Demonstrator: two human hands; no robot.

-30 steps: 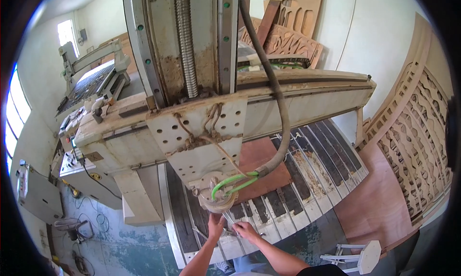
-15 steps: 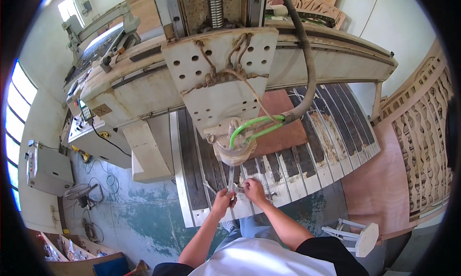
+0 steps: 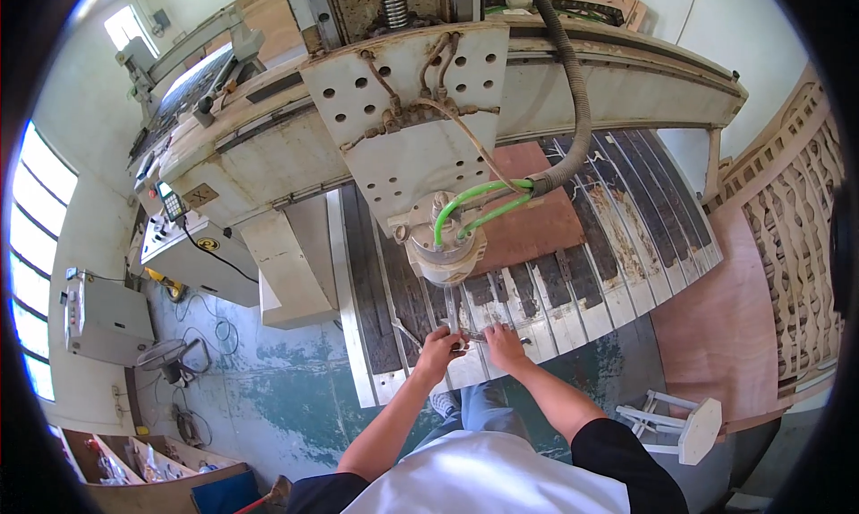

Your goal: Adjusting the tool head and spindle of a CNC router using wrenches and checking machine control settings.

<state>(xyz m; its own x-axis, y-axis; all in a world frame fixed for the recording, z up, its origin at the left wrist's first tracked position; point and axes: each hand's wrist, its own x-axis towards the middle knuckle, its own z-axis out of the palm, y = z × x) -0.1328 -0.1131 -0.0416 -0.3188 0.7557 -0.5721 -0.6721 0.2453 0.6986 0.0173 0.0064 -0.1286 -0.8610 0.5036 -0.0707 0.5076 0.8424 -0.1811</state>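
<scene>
While the outer left is taken up by a barred window point(image 3: 43, 246), a grey box point(image 3: 112, 313) and a standing fan point(image 3: 168, 362) on the floor, the machine begins just right of them with a control cabinet point(image 3: 201, 262), above which sits a handheld keypad point(image 3: 168, 201). Further right comes the slotted bed point(image 3: 386, 386), and near its left front lies a slim metal tool point(image 3: 407, 332), just beside the left hand point(image 3: 436, 353) and apart from it. That hand's thumb and fingers are pinched together, apparently on a small dark piece point(image 3: 460, 342) that sits at the fingertips, over the front of the bed and below the spindle point(image 3: 447, 254), whose green hoses point(image 3: 483, 189) loop over its top. The right hand point(image 3: 507, 348) is close by on the other side, knuckles up and fingers bent inward; whether they are clamped on anything I cannot tell, as the hand's own back hides the grip. The step in hand looks like close fingertip work on that piece, one hand steadying and the other working at it. The next move, I judge, calls for a firm left pinch and small, careful motions from the right fingers, with the spindle just above and bed slots below that could catch a dropped part. Rightward lie a reddish board point(image 3: 532, 223) on the bed, a white stool point(image 3: 693, 429) and, at the far right, carved wooden panels point(image 3: 805, 219).
</scene>
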